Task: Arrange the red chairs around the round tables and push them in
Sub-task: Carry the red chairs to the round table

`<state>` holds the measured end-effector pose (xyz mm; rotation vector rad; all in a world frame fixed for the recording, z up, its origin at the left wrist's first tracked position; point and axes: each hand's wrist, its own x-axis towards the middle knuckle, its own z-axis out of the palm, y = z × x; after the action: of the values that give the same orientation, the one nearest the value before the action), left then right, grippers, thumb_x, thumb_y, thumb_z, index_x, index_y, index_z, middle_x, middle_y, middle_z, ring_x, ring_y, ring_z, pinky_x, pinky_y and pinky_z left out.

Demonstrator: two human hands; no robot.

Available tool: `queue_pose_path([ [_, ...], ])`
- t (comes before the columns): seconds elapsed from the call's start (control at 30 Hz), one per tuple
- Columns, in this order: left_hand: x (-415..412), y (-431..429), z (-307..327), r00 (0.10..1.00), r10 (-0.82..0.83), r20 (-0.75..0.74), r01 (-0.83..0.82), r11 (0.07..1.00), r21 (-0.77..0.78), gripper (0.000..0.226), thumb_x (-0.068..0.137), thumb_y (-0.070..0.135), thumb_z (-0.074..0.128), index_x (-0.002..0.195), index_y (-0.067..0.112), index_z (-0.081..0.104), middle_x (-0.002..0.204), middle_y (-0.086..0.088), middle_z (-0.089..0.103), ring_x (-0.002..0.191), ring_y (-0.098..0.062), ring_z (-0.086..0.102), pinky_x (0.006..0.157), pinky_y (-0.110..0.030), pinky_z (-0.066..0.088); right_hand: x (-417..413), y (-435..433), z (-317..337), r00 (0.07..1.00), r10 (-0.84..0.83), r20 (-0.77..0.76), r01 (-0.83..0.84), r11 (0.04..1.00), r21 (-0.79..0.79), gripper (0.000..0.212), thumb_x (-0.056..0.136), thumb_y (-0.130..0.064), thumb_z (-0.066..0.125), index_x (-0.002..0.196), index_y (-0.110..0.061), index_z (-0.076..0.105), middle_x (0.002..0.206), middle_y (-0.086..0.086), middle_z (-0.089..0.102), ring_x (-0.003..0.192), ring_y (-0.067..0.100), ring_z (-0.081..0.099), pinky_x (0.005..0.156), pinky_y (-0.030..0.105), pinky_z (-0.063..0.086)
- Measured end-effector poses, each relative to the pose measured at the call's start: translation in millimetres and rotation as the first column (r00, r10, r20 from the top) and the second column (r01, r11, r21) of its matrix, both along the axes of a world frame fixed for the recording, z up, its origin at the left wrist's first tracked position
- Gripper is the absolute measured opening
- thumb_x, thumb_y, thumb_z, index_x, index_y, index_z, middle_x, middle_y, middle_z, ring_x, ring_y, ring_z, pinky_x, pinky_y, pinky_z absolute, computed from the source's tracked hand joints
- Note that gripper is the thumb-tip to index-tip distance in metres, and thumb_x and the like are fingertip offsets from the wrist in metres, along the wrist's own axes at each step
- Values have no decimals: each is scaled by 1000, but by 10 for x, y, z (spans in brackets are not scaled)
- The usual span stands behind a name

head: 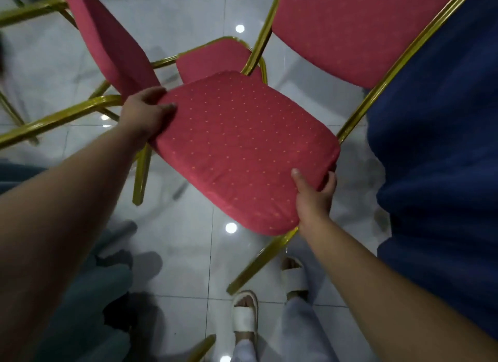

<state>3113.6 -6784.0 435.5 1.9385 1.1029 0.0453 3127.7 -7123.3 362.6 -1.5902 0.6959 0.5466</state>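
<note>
The left hand [148, 113] grips the far left corner of a padded seat [242, 146], with its thumb lying on the cushion's top and its fingers curled round the edge. The right hand [315, 200] clamps the near right corner of the same seat, thumb pressed on top and fingers wrapped under the rim. Both forearms are bare and reach forward from the lower corners of the view.

The seat belongs to a red chair [358, 30], which the two hands hold tilted. Its fabric is red with a regular pattern of small pale dots. Its backrest rises towards the upper right in a gold metal frame [377, 92]. One gold leg [140, 173] hangs below the seat's left side and another [258, 264] slants down towards the person's feet. Whether either leg touches the floor [188, 253] cannot be told.

Beyond the left hand stands a second red chair [107, 43], also gold-framed, and the back of a third chair [215, 59] shows just behind the held seat. A dark blue cloth [444, 146] hangs along the right edge, close to the held chair's frame. The floor is glossy pale tile with bright lamp reflections. A white sandal [244, 316] stands on it below the seat, with another sandal [295, 275] beside it.
</note>
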Motion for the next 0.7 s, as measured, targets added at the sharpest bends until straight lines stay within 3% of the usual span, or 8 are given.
queue_pose_path([
  [0.07, -238, -44, -58, 986, -100, -134, 129, 965, 229, 52, 88, 42, 66, 138, 28, 57, 140, -9, 55, 127, -26, 53, 112, -43, 40, -174, 118, 32, 1000, 19, -4, -19, 999, -34, 90, 81, -49, 75, 151, -45, 17, 124, -10, 43, 101, 18, 50, 88, 37, 46],
  [0.17, -677, -298, -105, 838, -203, -506, 445, 792, 418, 60, 93, 66, 31, 148, 44, 34, 163, -12, 17, 149, -39, 9, 118, -57, 7, -390, 223, 111, 969, 241, -47, -245, 942, -229, 76, 90, -58, 59, 150, -53, 13, 148, 4, 33, 112, 32, 49, 90, 45, 47],
  [0.27, -1200, -602, -187, 747, -241, -620, 555, 738, 383, 71, 88, 74, 6, 154, 46, 9, 166, -8, -2, 149, -40, -14, 115, -58, -12, -704, 378, 177, 827, 544, -142, -544, 709, -450, 58, 98, -61, 34, 150, -56, 9, 164, 10, -9, 144, 42, 18, 110, 62, 24],
  [0.33, -1575, -723, -287, 685, -271, -676, 604, 730, 319, 74, 86, 77, 1, 154, 47, -4, 165, -8, -11, 147, -39, -20, 115, -59, -15, -1010, 403, 150, 693, 680, -238, -688, 527, -498, 58, 96, -67, 26, 148, -61, 1, 163, 13, -16, 149, 38, 3, 114, 65, 13],
  [0.4, -1962, -766, -393, 649, -287, -705, 611, 748, 258, 75, 84, 79, 2, 152, 48, -8, 164, -6, -14, 148, -37, -19, 116, -60, -14, -1314, 330, 103, 507, 780, -366, -811, 288, -510, 66, 86, -79, 25, 144, -65, -4, 163, 16, -11, 150, 37, -9, 112, 68, 7],
  [0.47, -2354, -792, -465, 639, -288, -713, 586, 783, 209, 75, 84, 81, 6, 151, 51, -8, 164, -5, -13, 150, -35, -15, 115, -59, -11, -1560, 237, 137, 305, 844, -441, -867, 55, -496, 77, 77, -83, 32, 146, -63, 4, 165, 13, -3, 148, 38, -14, 112, 66, 2],
  [0.5, -2552, -818, -465, 642, -287, -711, 563, 806, 183, 74, 85, 81, 10, 151, 52, -7, 165, -4, -12, 150, -35, -13, 116, -58, -9, -1686, 192, 222, 231, 867, -442, -872, -18, -490, 79, 76, -80, 36, 147, -59, 11, 166, 9, 0, 148, 38, -14, 114, 64, 0],
  [0.7, -3565, -967, 111, 770, -139, -623, 257, 961, 104, 69, 94, 67, 32, 153, 50, 2, 166, -4, -7, 151, -33, -6, 121, -53, 1, -2430, 282, 1292, -8, 985, -174, -794, -111, -598, 75, 82, -69, 43, 150, -54, 16, 166, -5, -1, 150, 30, -12, 119, 59, 2],
])
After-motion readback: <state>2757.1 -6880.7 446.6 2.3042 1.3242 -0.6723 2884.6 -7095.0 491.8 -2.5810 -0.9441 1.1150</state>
